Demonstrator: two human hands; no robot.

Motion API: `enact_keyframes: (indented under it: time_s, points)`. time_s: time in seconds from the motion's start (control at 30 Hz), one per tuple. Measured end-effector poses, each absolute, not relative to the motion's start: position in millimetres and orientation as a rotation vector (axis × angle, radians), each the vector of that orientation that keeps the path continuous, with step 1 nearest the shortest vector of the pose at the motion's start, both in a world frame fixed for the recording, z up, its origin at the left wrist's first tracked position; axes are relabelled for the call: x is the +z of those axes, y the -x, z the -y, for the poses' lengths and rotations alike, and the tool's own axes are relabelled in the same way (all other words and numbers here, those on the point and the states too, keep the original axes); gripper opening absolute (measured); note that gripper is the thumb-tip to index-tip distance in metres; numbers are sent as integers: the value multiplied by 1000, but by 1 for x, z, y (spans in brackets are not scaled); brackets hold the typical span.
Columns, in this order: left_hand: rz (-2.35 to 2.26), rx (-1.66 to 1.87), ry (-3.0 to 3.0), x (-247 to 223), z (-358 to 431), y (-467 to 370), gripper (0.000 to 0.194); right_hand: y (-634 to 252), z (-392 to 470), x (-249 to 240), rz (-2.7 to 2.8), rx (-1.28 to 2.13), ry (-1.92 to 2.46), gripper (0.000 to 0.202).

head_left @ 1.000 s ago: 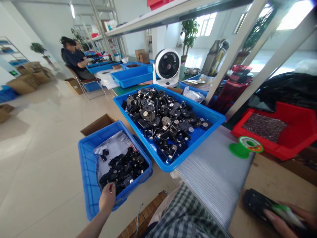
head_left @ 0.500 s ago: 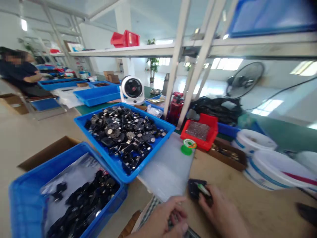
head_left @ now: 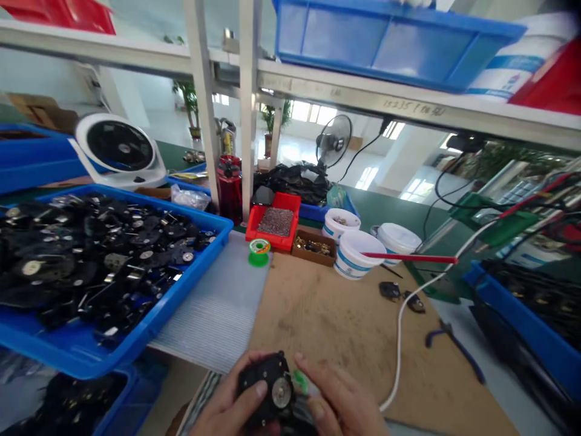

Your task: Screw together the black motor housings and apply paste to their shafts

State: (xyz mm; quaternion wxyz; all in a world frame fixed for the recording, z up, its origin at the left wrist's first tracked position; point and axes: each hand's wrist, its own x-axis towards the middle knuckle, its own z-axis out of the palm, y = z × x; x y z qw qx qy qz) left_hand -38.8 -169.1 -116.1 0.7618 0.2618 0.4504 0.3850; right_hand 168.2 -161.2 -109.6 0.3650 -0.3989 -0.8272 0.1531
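My left hand [head_left: 227, 404] is wrapped round a flat black plastic part [head_left: 259, 370], thumb on top, at the front edge of the board. A round silver metal disc [head_left: 282, 393] sits on the part's face. Close to its right side, my right hand [head_left: 347, 399] is closed round a small green-and-white piece [head_left: 300, 381], partly hidden by the fingers; I cannot tell its kind. Another dark shape lies below the fingers, too hidden to name. Under both hands is a brown work board [head_left: 313, 309].
At left stands a blue tray [head_left: 195, 269] heaped with black parts. Behind the board are a green spool [head_left: 258, 257], a red bin [head_left: 254, 227], a cardboard box [head_left: 313, 259] and white tubs [head_left: 354, 266]. Blue-handled pliers [head_left: 463, 351] and a white cable [head_left: 399, 339] lie at right.
The view has swung right. My left hand, earlier curled beside a metallic item, now holds the black part. My right hand, earlier over a black part on the board, is now beside the left.
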Motion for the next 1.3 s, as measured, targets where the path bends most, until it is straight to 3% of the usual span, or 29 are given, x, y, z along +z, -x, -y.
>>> enact_keyframes:
  time_s: [0.4, 1.3]
  points:
    - [-1084, 862, -684, -120, 172, 39, 60, -166, 172, -98, 2089, 67, 1015, 30]
    - [-1190, 876, -705, -123, 173, 38, 54, -163, 174, -104, 2124, 224, 1073, 28]
